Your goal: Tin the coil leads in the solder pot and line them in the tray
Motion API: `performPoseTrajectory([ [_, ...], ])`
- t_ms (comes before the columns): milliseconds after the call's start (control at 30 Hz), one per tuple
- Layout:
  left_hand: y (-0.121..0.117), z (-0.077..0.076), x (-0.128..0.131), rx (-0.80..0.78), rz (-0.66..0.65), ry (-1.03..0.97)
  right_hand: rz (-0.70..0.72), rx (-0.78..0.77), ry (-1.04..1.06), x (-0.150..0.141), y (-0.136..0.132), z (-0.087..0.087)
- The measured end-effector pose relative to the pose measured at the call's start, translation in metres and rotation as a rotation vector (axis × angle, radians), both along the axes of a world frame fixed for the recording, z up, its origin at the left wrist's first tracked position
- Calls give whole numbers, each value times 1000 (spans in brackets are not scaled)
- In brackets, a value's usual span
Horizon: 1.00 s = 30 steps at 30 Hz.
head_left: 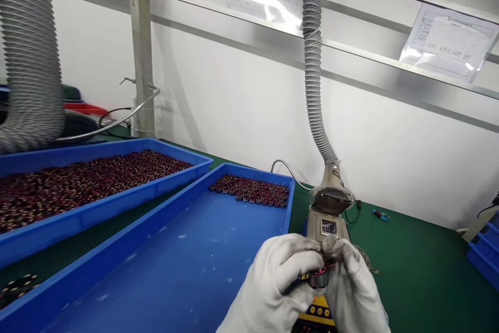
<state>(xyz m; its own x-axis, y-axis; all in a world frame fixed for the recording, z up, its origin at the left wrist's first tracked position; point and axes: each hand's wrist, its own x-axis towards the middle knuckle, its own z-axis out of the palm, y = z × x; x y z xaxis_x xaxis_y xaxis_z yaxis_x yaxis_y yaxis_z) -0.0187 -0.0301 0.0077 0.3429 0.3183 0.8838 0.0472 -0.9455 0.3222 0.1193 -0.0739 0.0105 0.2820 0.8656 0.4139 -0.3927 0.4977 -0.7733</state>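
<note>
My left hand [275, 278], in a white glove, is closed around a small dark round part with red wire, which looks like a wound coil [320, 277]. My right hand [355, 283], gloved too, pinches at the top of the same coil, where its thin red wire shows. The fingertips of both gloves are smudged grey and nearly touch. Fingers hide much of the coil. Below and behind the hands, a yellow and blue panel [317, 311] with round buttons shows in part.
A blue tray [171, 250] on my left holds rows of similar coils [253, 191] at its far end. Another blue tray [97, 203] beyond is full of them. A grey metal device [329, 224] stands under a ribbed duct [314, 63]. Pliers [381, 214] lie on the green table [424, 270].
</note>
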Motion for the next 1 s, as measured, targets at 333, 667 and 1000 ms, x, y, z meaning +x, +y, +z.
performPoseTrajectory([
  [333, 1, 1, -6, 166, 128, 30, -239, 44, -159, -3, 3, -14],
  [667, 0, 4, -9, 207, 232, 20, -7, -174, -124, -7, -6, -6],
  [1000, 2, 3, -7, -314, -123, -94, 173, -223, 188, -19, 6, -24],
])
